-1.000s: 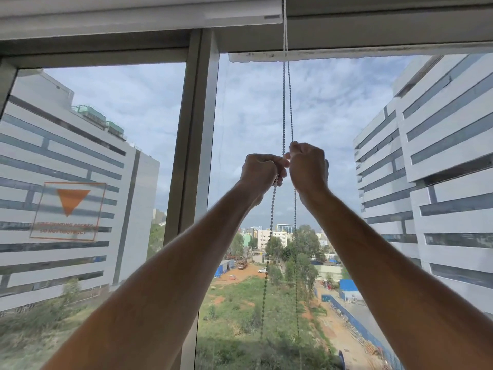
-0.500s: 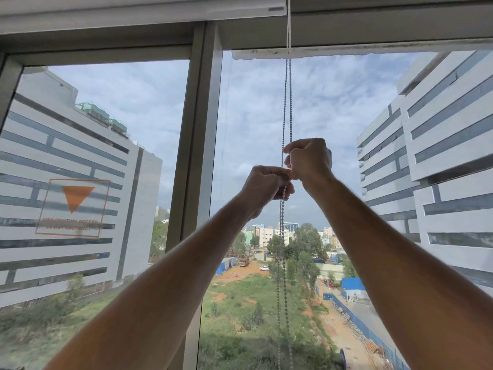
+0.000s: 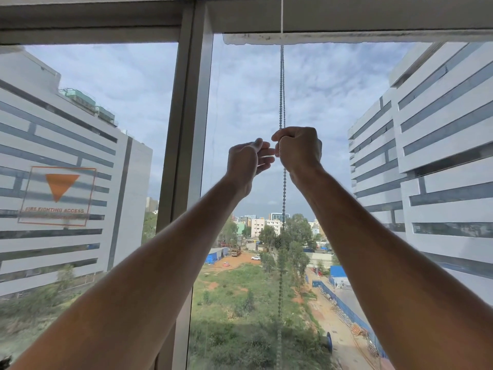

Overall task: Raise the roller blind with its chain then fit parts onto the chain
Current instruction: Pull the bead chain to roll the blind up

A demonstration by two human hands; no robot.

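Observation:
A thin metal bead chain (image 3: pixel 281 89) hangs straight down in front of the right window pane, from the top of the frame to below the view. My right hand (image 3: pixel 298 150) is closed in a fist around the chain at mid height. My left hand (image 3: pixel 246 161) is just to its left, fingers loosely apart and pointing at the right fist, with nothing visibly in it. The blind's pale bottom edge (image 3: pixel 346 38) sits high up, just under the top frame. Whether a small part is inside the right fist is hidden.
A grey vertical mullion (image 3: pixel 186 129) divides the window left of my hands. The left pane carries an orange fire-access sticker (image 3: pixel 57 196). Beyond the glass are white office blocks, trees and a construction yard far below.
My left hand has let go of the chain and its fingers have spread. The right fist stays shut on the chain. The two chain strands now hang close together as one line.

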